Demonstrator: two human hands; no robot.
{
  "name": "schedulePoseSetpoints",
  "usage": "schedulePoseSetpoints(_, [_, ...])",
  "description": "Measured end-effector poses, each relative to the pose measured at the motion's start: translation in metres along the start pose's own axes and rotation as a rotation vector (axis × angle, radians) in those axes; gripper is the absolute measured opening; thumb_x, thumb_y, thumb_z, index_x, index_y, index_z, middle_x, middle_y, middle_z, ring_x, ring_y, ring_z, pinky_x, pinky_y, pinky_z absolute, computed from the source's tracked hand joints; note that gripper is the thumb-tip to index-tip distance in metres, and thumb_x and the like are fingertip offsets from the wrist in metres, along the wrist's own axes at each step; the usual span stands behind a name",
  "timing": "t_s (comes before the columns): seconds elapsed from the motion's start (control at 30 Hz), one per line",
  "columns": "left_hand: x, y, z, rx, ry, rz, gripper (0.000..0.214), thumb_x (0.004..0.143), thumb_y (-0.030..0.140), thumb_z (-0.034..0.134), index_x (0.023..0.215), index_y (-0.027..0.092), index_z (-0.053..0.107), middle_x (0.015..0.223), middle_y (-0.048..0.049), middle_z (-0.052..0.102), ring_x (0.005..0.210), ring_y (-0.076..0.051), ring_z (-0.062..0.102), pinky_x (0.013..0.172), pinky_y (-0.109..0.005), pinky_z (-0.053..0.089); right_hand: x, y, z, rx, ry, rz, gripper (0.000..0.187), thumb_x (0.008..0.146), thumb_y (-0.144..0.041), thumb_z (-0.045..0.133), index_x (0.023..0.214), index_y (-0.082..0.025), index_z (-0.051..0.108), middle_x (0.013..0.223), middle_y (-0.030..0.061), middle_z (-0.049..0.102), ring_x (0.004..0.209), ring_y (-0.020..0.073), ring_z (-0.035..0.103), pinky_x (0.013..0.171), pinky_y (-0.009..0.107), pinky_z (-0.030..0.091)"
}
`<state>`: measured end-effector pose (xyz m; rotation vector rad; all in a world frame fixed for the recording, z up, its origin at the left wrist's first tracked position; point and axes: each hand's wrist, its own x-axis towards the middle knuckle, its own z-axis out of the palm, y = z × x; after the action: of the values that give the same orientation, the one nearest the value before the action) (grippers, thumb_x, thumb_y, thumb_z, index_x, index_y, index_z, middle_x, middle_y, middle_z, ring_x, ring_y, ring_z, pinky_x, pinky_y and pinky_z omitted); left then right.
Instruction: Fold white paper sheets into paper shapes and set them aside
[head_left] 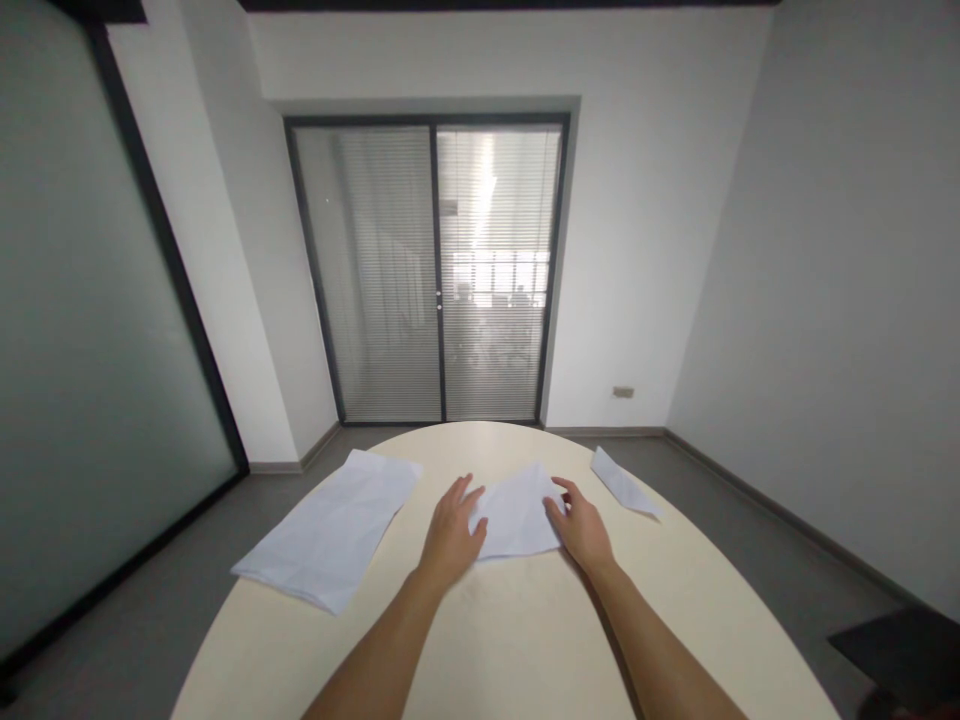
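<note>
A sheet of white paper [516, 515] lies on the pale round table [517, 640] between my two hands. My left hand [453, 530] rests at the paper's left edge, its fingers apart and the thumb reaching over the sheet. On the right edge, my right hand [579, 522] touches the paper with its fingers bent but apart. Neither hand is closed round anything. The sheet has a pointed top and a nearly straight lower edge; whether it is folded I cannot tell.
Larger white sheets [330, 530] lie on the table's left side, reaching its edge. A narrow piece of white paper [624, 484] lies near the right edge. Beyond the table stands a glass door [435, 270] with blinds. A dark flat object [900, 650] is at lower right.
</note>
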<state>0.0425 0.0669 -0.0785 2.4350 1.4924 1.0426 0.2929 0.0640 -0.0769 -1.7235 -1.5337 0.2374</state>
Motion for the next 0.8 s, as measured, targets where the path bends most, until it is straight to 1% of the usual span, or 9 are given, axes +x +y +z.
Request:
schedulePoseSetpoints(0.07, [-0.004,0.004,0.0,0.014,-0.164,0.06,0.046,0.087,0.027,0.056,0.132,0.024,0.058,0.149,-0.0065,0.046,0.144,-0.026,0.03,0.119,-0.049,0.021,0.0,-0.003,-0.002,-0.048,0.047,-0.015,0.046,0.088,-0.038,0.048,0.13,-0.022,0.053,0.107,0.008,0.069,0.084,0.0224,0.067,0.074,0.033,0.048])
schedulePoseSetpoints(0.17, [-0.009,0.009,-0.002,0.027,-0.284,0.058,0.043,0.09,0.034,0.052,0.132,0.026,0.059,0.147,-0.0067,0.049,0.14,-0.027,0.037,0.118,-0.051,0.022,-0.001,-0.009,-0.004,-0.13,0.11,-0.194,0.039,0.088,-0.03,0.048,0.124,-0.021,0.06,0.122,0.0098,0.064,0.102,0.0242,0.063,0.091,0.037,0.046])
schedulePoseSetpoints(0.2, [-0.01,0.011,-0.003,0.03,-0.298,0.051,0.044,0.09,0.036,0.052,0.133,0.026,0.059,0.147,-0.0068,0.048,0.139,-0.027,0.038,0.117,-0.051,0.024,-0.001,-0.013,-0.004,-0.162,0.112,-0.272,0.037,0.089,-0.028,0.047,0.121,-0.02,0.063,0.124,0.0105,0.064,0.109,0.0253,0.06,0.098,0.039,0.043])
schedulePoseSetpoints(0.27, [-0.01,0.013,-0.005,0.039,-0.306,0.051,0.046,0.089,0.038,0.054,0.133,0.027,0.058,0.148,-0.0068,0.047,0.139,-0.028,0.038,0.117,-0.05,0.025,-0.004,-0.021,-0.002,-0.216,0.098,-0.355,0.032,0.091,-0.028,0.046,0.114,-0.021,0.068,0.124,0.0108,0.064,0.115,0.027,0.057,0.104,0.043,0.038])
schedulePoseSetpoints(0.4, [-0.009,0.017,-0.009,0.042,-0.279,0.096,0.044,0.088,0.036,0.056,0.13,0.027,0.061,0.143,-0.0081,0.053,0.135,-0.027,0.044,0.117,-0.049,0.024,-0.016,-0.04,0.006,-0.231,-0.079,-0.468,0.036,0.096,-0.031,0.041,0.118,-0.022,0.069,0.131,0.0088,0.063,0.119,0.0254,0.055,0.108,0.041,0.037])
schedulePoseSetpoints(0.5, [-0.008,0.02,-0.01,0.021,-0.258,0.114,0.039,0.087,0.033,0.055,0.125,0.026,0.064,0.134,-0.0078,0.059,0.127,-0.024,0.05,0.116,-0.045,0.027,-0.024,-0.042,0.014,-0.219,-0.199,-0.417,0.043,0.099,-0.038,0.037,0.128,-0.02,0.063,0.138,0.011,0.058,0.124,0.0239,0.054,0.108,0.038,0.039])
schedulePoseSetpoints(0.6, [-0.008,0.02,-0.01,-0.005,-0.254,0.113,0.037,0.089,0.032,0.052,0.123,0.025,0.065,0.13,-0.0071,0.061,0.12,-0.023,0.055,0.11,-0.038,0.038,-0.026,-0.034,0.02,-0.301,-0.258,-0.343,0.046,0.099,-0.041,0.037,0.133,-0.021,0.059,0.143,0.0116,0.053,0.134,0.0277,0.046,0.111,0.045,0.034])
schedulePoseSetpoints(0.67, [-0.007,0.02,-0.01,-0.009,-0.248,0.118,0.037,0.089,0.032,0.051,0.123,0.025,0.066,0.129,-0.0069,0.061,0.117,-0.022,0.056,0.106,-0.035,0.041,-0.024,-0.027,0.023,-0.358,-0.256,-0.275,0.047,0.097,-0.043,0.04,0.136,-0.021,0.056,0.147,0.0113,0.049,0.137,0.0306,0.041,0.112,0.05,0.03])
schedulePoseSetpoints(0.8, [-0.008,0.019,-0.007,0.017,-0.239,0.13,0.038,0.09,0.031,0.05,0.125,0.024,0.064,0.133,-0.007,0.059,0.122,-0.023,0.053,0.109,-0.037,0.038,-0.02,-0.021,0.022,-0.429,-0.195,-0.188,0.049,0.094,-0.041,0.044,0.136,-0.019,0.056,0.147,0.0132,0.049,0.138,0.0342,0.039,0.112,0.056,0.027])
